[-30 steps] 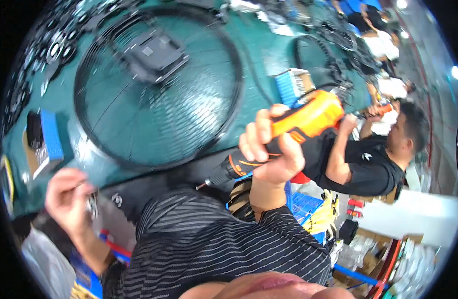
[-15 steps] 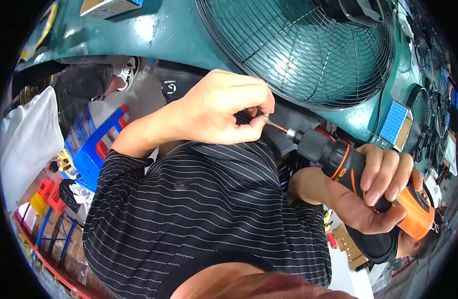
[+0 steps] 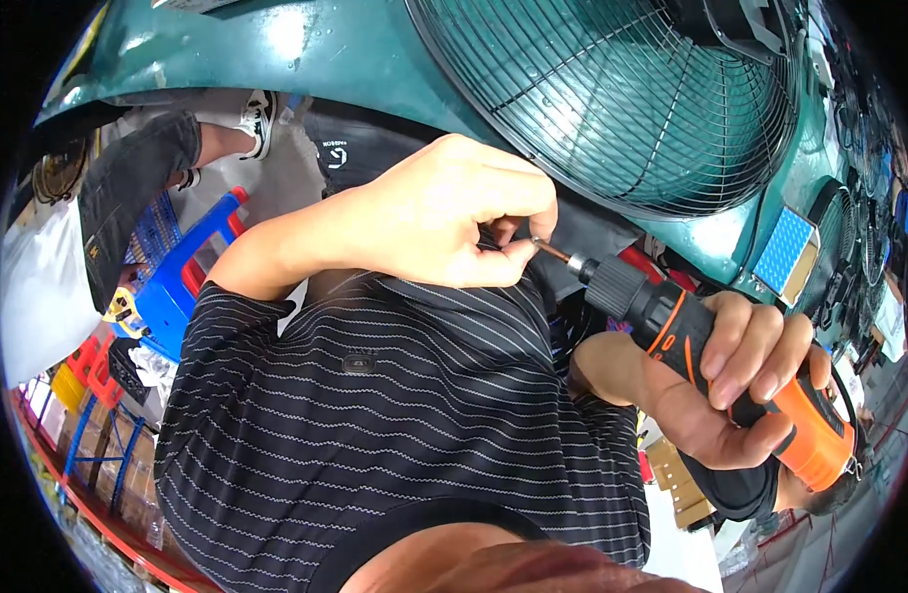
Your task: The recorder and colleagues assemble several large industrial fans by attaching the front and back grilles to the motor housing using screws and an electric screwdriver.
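My right hand (image 3: 750, 376) is wrapped round an orange and black cordless screwdriver (image 3: 637, 296), its copper-coloured bit (image 3: 553, 252) pointing up and left. At the tip of the bit, the thumb and forefinger of my left hand (image 3: 454, 217) pinch a small metal piece that looks like a screw (image 3: 538, 241); most of it is hidden by the fingertips. Both hands are in front of my striped shirt, near the table edge. Just beyond them a round black wire fan guard (image 3: 632, 119) lies on the green table (image 3: 326, 59).
A black fan part (image 3: 721, 25) rests on the guard. To the right are a blue-patterned box (image 3: 785, 252) and more fan guards (image 3: 829, 222). A blue and red plastic stool (image 3: 192, 267) stands at left, near another person's leg (image 3: 138, 188). Another person's head and dark sleeve show at lower right.
The view has shifted slightly. My hands and the screwdriver keep nearly the same pose, with the bit and the small metal piece still meeting. The other person's leg at left has moved into fuller view.
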A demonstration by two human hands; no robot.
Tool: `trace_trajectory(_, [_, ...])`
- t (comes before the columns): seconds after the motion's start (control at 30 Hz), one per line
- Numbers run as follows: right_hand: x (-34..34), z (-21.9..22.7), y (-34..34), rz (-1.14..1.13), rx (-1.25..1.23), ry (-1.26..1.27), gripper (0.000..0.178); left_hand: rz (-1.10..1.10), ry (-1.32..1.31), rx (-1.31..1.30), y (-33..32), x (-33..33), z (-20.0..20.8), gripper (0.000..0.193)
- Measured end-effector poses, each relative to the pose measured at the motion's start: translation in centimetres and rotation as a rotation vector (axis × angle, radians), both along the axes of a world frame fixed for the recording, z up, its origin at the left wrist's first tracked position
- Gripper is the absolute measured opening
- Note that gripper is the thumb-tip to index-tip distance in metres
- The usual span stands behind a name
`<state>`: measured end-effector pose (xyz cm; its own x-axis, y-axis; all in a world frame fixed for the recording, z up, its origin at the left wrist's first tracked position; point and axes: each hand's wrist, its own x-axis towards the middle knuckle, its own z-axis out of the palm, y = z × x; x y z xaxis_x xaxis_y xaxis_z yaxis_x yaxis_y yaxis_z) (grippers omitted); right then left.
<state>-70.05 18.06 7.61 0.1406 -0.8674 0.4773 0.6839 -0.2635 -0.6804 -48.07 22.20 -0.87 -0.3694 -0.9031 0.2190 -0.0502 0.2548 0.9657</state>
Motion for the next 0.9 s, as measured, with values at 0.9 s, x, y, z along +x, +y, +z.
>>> trace_trajectory(0.9, [0.4, 0.5, 0.1, -0.037, 0.113, -0.094, 0.045, -0.072, 0.478, 0.478, 1.3, 0.6, -1.3, 0.013])
